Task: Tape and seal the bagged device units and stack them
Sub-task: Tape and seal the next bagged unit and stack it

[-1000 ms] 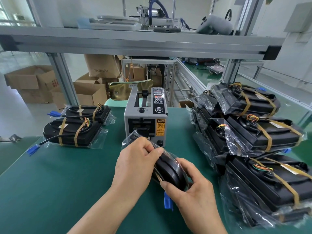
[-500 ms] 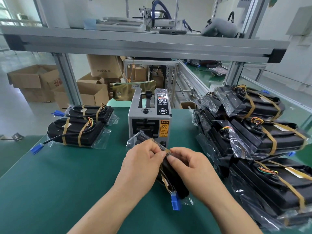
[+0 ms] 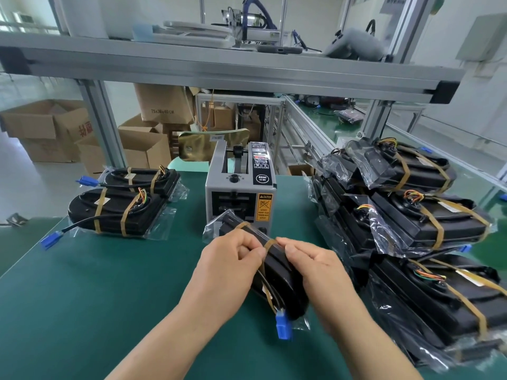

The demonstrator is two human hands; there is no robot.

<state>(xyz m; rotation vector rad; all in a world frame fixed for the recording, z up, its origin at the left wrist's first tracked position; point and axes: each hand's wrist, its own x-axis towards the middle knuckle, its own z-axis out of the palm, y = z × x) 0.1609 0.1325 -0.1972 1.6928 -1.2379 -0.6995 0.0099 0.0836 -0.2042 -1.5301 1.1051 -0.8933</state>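
A black bagged device unit (image 3: 277,278) stands on its edge on the green table, just in front of the tape dispenser (image 3: 240,192). My left hand (image 3: 227,272) grips its left side. My right hand (image 3: 315,272) grips its right side. Between the fingertips of both hands a brown tape strip (image 3: 270,243) runs over the unit's top edge. A blue connector (image 3: 283,327) hangs at the unit's near end. Two taped units (image 3: 118,209) lie at the left. A pile of several taped units (image 3: 428,229) sits at the right.
The green table (image 3: 82,311) has bare mat at the near left. An aluminium frame shelf (image 3: 219,67) crosses overhead, with posts at left and right. Cardboard boxes (image 3: 46,127) stand on the floor beyond the table's far edge.
The unit was turned up onto its edge. My right hand moved from under its near end up to the top, where both hands now hold tape across the edge.
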